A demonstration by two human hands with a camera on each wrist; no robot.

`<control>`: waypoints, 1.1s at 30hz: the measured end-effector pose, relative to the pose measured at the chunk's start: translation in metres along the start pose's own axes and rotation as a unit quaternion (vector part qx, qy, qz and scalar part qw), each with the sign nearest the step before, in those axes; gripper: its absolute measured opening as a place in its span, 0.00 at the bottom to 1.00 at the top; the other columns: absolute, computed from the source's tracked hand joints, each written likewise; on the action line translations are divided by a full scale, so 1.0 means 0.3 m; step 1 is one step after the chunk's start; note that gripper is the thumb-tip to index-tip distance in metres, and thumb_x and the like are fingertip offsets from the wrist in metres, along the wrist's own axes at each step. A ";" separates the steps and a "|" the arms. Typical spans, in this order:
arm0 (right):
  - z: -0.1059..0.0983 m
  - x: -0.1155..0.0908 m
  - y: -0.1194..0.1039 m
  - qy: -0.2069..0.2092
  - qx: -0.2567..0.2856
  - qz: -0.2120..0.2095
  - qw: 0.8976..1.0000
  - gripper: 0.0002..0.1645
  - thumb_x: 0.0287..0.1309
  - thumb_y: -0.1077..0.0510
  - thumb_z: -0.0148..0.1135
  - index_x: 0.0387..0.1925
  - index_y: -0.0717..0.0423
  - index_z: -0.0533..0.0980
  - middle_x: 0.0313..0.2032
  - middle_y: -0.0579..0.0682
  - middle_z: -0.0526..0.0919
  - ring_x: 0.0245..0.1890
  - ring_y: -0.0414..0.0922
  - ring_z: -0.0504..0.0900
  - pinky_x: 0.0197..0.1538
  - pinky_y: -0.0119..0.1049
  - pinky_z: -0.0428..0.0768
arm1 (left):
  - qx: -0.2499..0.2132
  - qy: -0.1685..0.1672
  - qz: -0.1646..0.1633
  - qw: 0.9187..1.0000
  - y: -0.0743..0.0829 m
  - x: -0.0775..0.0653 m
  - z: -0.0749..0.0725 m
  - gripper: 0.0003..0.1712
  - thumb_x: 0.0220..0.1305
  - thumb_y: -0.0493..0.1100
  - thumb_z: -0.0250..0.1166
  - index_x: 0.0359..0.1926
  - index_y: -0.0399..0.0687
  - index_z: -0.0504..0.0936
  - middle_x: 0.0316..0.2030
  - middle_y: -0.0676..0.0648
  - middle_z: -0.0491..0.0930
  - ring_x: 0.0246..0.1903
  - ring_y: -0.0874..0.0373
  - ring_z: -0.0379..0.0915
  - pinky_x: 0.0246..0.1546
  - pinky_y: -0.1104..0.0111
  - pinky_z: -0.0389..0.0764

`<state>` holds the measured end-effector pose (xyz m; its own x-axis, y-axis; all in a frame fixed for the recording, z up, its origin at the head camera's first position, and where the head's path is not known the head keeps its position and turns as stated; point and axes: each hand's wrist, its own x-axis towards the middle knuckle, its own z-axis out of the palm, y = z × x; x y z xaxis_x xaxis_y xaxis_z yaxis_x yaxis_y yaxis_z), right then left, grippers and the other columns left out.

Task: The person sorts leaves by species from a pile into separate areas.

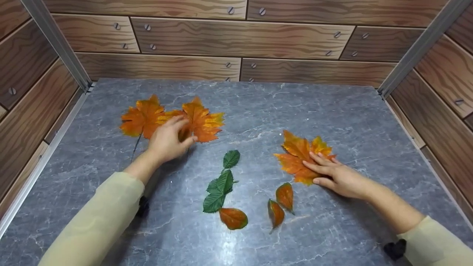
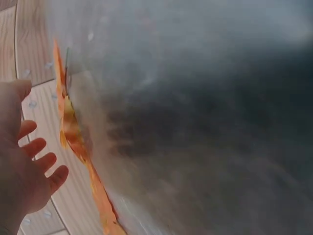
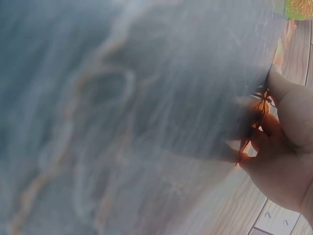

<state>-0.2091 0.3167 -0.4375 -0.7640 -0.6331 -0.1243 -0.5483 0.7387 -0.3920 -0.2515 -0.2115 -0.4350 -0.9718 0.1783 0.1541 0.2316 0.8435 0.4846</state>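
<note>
Two orange-yellow maple leaves lie side by side at the back left: the outer maple leaf (image 1: 146,114) with a dark stem, and the inner maple leaf (image 1: 203,123). My left hand (image 1: 168,140) hovers over where they meet, fingers loosely bent; in the left wrist view there is a gap between its fingertips (image 2: 58,176) and the leaves. On the right, my right hand (image 1: 342,177) rests its extended fingers on a third maple leaf (image 1: 295,155), covering that leaf's right part. The right wrist view shows those fingers (image 3: 271,125) flat against the leaf at table level.
Green leaves (image 1: 223,183) form a line down the middle of the grey marbled table (image 1: 255,107). A small orange-brown leaf (image 1: 232,218) lies below them, and two similar leaves (image 1: 284,195) lie nearer the right hand. Wood-patterned walls (image 1: 236,38) enclose the back and sides.
</note>
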 end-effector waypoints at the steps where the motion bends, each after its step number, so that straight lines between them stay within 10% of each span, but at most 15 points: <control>1: 0.000 0.000 0.000 0.000 0.000 0.000 1.000 0.35 0.79 0.45 0.58 0.81 0.46 0.66 0.82 0.60 0.53 0.81 0.66 0.51 0.75 0.72 0.47 | 0.016 -0.016 0.006 1.000 0.002 -0.011 0.001 0.43 0.72 0.61 0.68 0.78 0.42 0.70 0.79 0.37 0.61 0.77 0.35 0.57 0.73 0.38 0.62; 9: 0.002 -0.004 0.001 0.008 0.002 -0.006 1.000 0.34 0.79 0.46 0.58 0.80 0.47 0.66 0.82 0.60 0.54 0.80 0.66 0.52 0.75 0.72 0.48 | 0.104 -0.117 0.047 0.987 0.009 -0.068 0.013 0.56 0.69 0.73 0.63 0.84 0.45 0.58 0.82 0.34 0.49 0.81 0.33 0.40 0.79 0.41 0.46; 17: 0.002 -0.001 0.004 0.003 0.004 -0.002 1.000 0.35 0.79 0.44 0.57 0.81 0.45 0.66 0.82 0.59 0.53 0.81 0.65 0.52 0.75 0.72 0.48 | 0.118 -0.179 0.020 0.976 0.004 -0.090 0.032 0.63 0.66 0.81 0.58 0.86 0.51 0.49 0.83 0.34 0.40 0.82 0.35 0.34 0.79 0.39 0.41; 33: 0.007 -0.006 0.001 0.011 0.006 0.003 1.000 0.34 0.79 0.44 0.58 0.80 0.45 0.67 0.82 0.59 0.54 0.80 0.65 0.53 0.76 0.70 0.48 | 0.156 -0.210 0.018 0.965 0.009 -0.083 0.031 0.65 0.63 0.87 0.51 0.86 0.53 0.46 0.83 0.34 0.39 0.82 0.35 0.36 0.78 0.38 0.45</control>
<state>-0.2073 0.3174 -0.4393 -0.7746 -0.6236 -0.1055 -0.5402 0.7391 -0.4025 -0.2272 -0.2089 -0.4454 -0.9106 0.3438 -0.2292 0.3041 0.9332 0.1917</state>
